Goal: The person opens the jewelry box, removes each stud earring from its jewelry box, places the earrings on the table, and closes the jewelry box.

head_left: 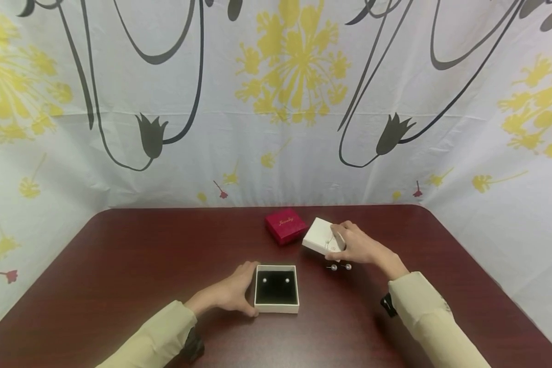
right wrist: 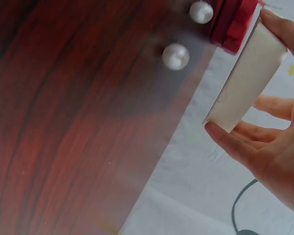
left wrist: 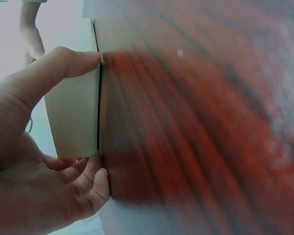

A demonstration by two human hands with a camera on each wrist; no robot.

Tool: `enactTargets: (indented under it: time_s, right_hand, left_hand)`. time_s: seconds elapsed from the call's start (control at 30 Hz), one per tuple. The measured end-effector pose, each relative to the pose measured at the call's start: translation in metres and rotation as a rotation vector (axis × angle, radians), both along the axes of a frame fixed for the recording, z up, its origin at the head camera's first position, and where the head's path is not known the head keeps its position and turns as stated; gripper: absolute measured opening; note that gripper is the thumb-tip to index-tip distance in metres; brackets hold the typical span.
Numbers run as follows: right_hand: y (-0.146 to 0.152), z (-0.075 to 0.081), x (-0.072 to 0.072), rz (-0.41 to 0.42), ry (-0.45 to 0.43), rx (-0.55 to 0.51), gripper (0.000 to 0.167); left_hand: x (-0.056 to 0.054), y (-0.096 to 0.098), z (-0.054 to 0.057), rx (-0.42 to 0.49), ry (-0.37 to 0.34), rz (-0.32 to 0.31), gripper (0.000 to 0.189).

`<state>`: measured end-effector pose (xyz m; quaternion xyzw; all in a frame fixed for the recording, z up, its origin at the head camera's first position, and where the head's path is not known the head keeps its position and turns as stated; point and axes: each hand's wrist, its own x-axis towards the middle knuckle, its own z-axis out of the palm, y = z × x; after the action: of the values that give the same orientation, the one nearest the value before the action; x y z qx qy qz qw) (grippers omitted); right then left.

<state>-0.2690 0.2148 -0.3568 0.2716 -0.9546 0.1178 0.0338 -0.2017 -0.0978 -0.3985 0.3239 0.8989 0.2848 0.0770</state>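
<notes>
1. Near the middle of the dark red-brown table [head_left: 165,240] stands an open white box [head_left: 277,308], with 2 small pearls [head_left: 287,280] on its black lining [head_left: 277,295].
2. At that box's left side, the left hand [head_left: 233,291] grips it: thumb at the near left corner, fingers curled about the far left corner.
3. Farther back and to the right, the right hand [head_left: 356,245] holds a tilted white lid [head_left: 319,234], pinched between thumb and fingers at opposite edges.
4. Close to the lid, on its near side, 2 loose pearl earrings [head_left: 348,267] lie side by side.
5. Behind and left of the lid sits a red box [head_left: 285,225] with gold script; I cannot tell whether they touch.
6. Beyond the table hangs a white cloth [head_left: 188,174] with yellow, grey and red flowers.
</notes>
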Motion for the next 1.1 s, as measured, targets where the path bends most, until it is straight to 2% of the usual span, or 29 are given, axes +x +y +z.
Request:
enactTargets:
  time_s: [0.23, 0.47, 0.87, 1.1]
  right_hand:
    - [0.005, -0.004, -0.014, -0.021, 0.012, 0.0, 0.073]
    - [0.007, -0.01, -0.027, -0.034, 0.049, 0.018, 0.053]
    - [0.006, -0.019, -0.035, -0.085, 0.017, 0.041, 0.053]
    - [0.001, -0.021, -0.037, -0.098, 0.034, 0.062, 0.052]
  left_hand:
    - [0.001, -0.001, 0.0, 0.013, -0.011, -0.004, 0.087]
    - [0.0, -0.001, 0.0, 0.005, -0.004, -0.007, 0.089]
    - [0.0, 0.0, 0.0, -0.008, 0.005, -0.004, 0.089]
    - [0.001, -0.001, 0.001, -0.011, -0.009, -0.004, 0.09]
